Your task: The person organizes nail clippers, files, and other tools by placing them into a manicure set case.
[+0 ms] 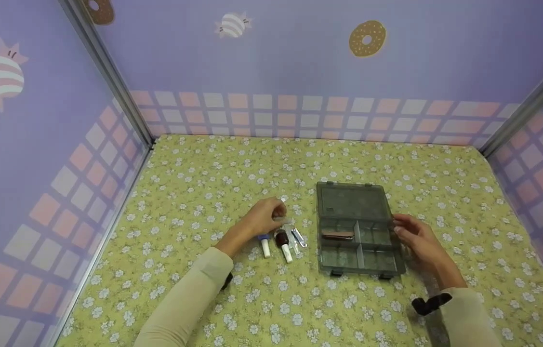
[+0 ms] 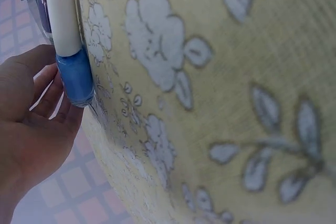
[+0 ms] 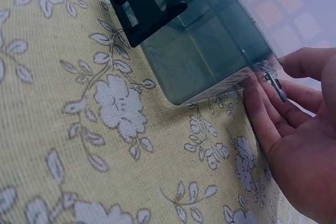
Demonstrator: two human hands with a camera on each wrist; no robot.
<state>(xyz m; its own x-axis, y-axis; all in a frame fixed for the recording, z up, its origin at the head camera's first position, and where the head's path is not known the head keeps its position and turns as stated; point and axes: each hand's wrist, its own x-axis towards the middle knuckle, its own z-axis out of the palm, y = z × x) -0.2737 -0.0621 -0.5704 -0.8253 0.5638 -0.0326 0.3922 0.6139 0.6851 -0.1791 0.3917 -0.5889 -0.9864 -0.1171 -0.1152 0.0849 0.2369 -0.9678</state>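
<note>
Box (image 1: 379,260) lies open right of the worktop's (image 1: 179,168) middle in the head view, its lid (image 1: 354,200) toward the far edge; it looks like light, stiff plastic, best held by opposite side walls. A brown item (image 1: 338,235) sits in its far-left compartment. The right hand (image 1: 418,238) grips the box's right side. The left hand (image 1: 262,215) bends over packets (image 1: 299,237), likely limp; whether it pinches one, I cannot tell. Blue bottle (image 1: 265,246) and dark bottle (image 1: 283,245) are probably slick, breakable glass, safest taken by their white caps.

In the left wrist view, the blue bottle hides the left fingertips.

In the right wrist view, thumb and fingers stand narrow at the box's corner; a metal piece (image 3: 275,86) there is too unclear to name.
</note>
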